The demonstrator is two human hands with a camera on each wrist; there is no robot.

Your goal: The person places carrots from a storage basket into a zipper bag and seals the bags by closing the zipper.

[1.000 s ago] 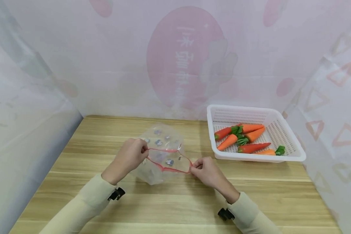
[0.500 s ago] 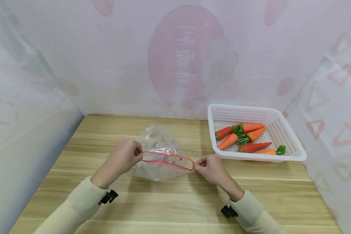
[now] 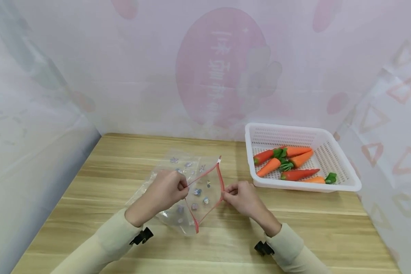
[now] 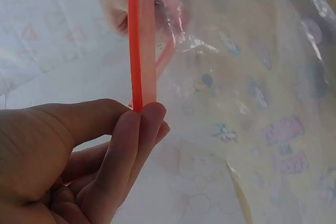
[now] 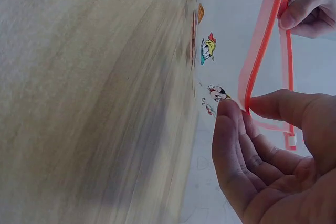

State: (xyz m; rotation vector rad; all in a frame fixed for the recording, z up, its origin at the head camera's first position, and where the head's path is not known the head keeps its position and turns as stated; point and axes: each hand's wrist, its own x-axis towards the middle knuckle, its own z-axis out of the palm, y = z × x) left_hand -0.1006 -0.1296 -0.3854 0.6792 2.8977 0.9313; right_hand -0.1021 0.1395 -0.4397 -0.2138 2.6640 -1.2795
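Observation:
Between the two hands is a clear plastic zipper bag (image 3: 200,192) with small cartoon prints and a red rim. Its mouth gapes in a diamond shape, and a white slider (image 3: 219,160) sits at the far corner. My left hand (image 3: 162,194) pinches the left side of the red rim. On the opposite side, my right hand (image 3: 241,198) pinches the rim between thumb and fingertips. In the left wrist view, the red zipper strip (image 4: 135,40) runs up from the left thumb and fingers. The right wrist view shows the right fingers (image 5: 231,129) on the other strip.
At the back right of the wooden table (image 3: 226,245) stands a white perforated basket (image 3: 340,163). Inside it lie several orange carrots (image 3: 268,167) and red peppers (image 3: 299,174). Printed cloth walls (image 3: 140,76) enclose the table at the back and sides.
The bag's mouth narrowed to a slit half a second ago as the left hand drew left. The left hand has since moved right and nearer, and the mouth is spread wide.

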